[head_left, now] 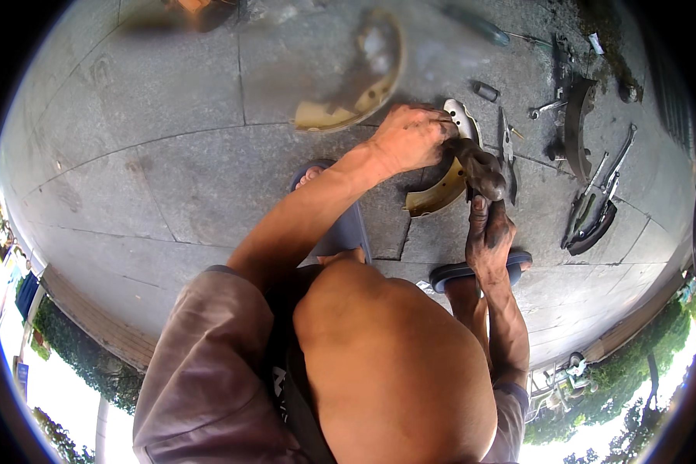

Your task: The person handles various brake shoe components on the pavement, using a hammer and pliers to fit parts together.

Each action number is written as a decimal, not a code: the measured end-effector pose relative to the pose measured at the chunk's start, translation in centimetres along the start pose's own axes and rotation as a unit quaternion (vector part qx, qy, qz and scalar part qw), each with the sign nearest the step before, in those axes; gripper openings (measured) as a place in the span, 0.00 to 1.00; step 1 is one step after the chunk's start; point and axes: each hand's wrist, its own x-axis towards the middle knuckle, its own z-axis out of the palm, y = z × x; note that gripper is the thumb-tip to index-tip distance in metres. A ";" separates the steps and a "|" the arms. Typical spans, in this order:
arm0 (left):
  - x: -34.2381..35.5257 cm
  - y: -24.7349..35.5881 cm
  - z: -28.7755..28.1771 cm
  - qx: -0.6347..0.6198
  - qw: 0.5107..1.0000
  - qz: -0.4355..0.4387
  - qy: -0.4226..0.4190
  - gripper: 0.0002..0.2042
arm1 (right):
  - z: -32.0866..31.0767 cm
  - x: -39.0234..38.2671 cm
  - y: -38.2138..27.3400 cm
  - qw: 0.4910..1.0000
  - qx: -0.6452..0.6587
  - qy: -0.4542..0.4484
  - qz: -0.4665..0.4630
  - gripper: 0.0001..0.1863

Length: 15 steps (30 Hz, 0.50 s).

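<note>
A brake shoe [436, 192], with a yellowish curved band and pale perforated top, lies on the paving. My left hand [416, 138] is at its upper part, fingers curled, fingertips hidden. My right hand [489, 236] is closed, thumb up, just below a dark, grimy object [479, 172] over the shoe, which it appears to grip; I cannot make out what that is. Pliers [508, 155] lie just right of the shoe.
Another brake shoe [325, 117] lies above, blurred. To the right are a dark shoe [576, 127], wrenches [549, 107], more tools [595, 209], a small cylinder [486, 91] and a screwdriver [483, 27]. My sandalled feet [344, 228] stand on the grey paving [131, 170].
</note>
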 end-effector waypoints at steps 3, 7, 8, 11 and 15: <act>-0.2 -1.0 0.0 0.003 1.000 0.014 0.016 0.14 | -0.2 -0.6 0.1 0.999 0.043 0.011 -0.015 0.18; 0.3 -0.5 0.4 0.052 0.998 0.019 0.011 0.13 | -0.4 -1.2 2.2 0.990 0.071 0.046 -0.111 0.18; 0.2 -0.3 0.1 0.038 0.999 0.004 -0.008 0.14 | -0.5 -0.8 1.1 0.988 0.078 0.049 -0.120 0.17; 0.2 -0.2 -0.6 -0.002 0.999 -0.025 -0.041 0.17 | 0.5 -0.3 1.5 0.997 0.036 0.033 -0.066 0.17; -0.1 -0.3 -0.2 0.025 0.999 -0.030 -0.034 0.17 | 1.1 -0.5 2.4 0.998 0.040 0.024 -0.043 0.19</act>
